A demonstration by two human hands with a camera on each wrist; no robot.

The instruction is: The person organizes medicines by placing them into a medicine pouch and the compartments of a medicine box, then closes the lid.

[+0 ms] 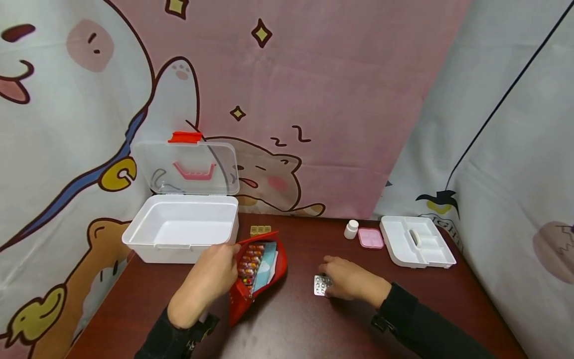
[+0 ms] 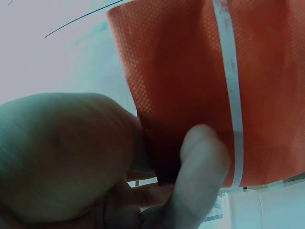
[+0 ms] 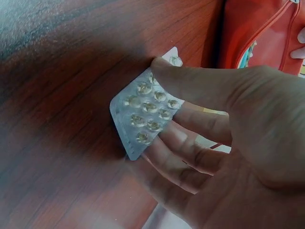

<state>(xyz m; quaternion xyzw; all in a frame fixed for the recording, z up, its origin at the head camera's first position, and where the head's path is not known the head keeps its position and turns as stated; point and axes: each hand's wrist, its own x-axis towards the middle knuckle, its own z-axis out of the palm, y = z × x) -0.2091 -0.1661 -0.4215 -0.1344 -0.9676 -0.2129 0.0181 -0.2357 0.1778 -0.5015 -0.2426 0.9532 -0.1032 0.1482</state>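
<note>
The left hand (image 1: 210, 273) gripped a red pouch (image 1: 281, 262) already holding packets (image 1: 251, 262); the right hand (image 1: 353, 282) pinched a pill sheet (image 3: 143, 109), not yet inside.

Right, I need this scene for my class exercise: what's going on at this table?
A person's left hand grips an open red pouch with colourful packs inside. The right hand holds a silver blister pack outside the pouch. Over to the left, a white box stands with its clear lid raised; to the right are a small white bottle, a pink case and a white divided tray.
</note>
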